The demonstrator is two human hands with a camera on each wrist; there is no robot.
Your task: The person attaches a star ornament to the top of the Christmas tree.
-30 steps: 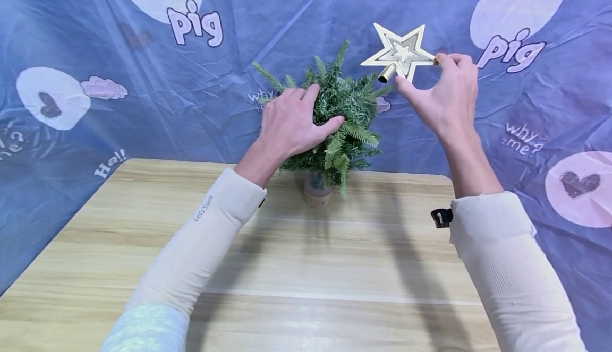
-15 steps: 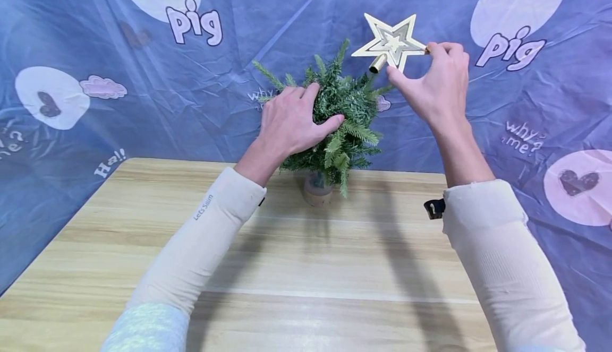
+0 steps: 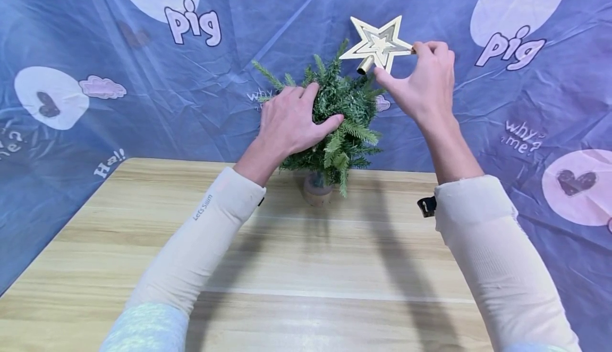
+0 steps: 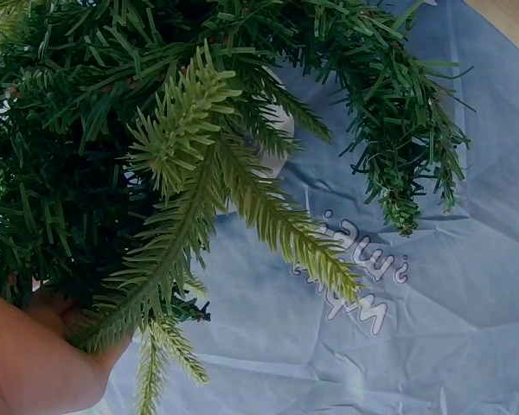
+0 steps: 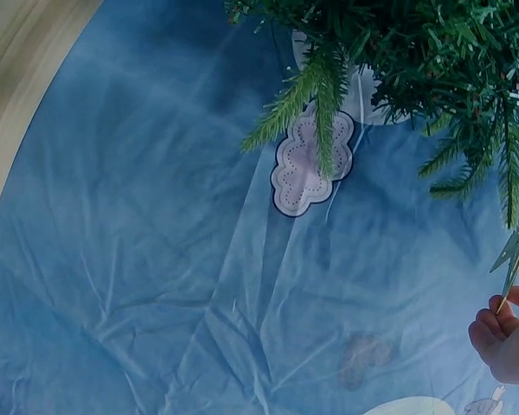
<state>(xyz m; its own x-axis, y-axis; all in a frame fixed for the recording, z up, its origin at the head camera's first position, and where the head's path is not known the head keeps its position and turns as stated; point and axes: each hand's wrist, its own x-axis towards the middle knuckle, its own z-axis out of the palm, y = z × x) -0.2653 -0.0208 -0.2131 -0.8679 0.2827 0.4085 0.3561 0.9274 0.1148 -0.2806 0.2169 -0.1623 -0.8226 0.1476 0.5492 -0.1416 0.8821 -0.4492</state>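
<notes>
Pinching a light, brittle-looking star (image 3: 377, 44) by its points, the right hand (image 3: 423, 89) hovers; the left hand (image 3: 289, 121) grips the springy little tree (image 3: 346, 113).

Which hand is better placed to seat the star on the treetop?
Right. The right hand already pinches the star just above and right of the tree tip, its tube pointing down. The left hand grips the branches, steadying the tree.

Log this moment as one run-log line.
left hand: grips small tree | right hand: pinches gold star above treetop | star: not seated
</notes>
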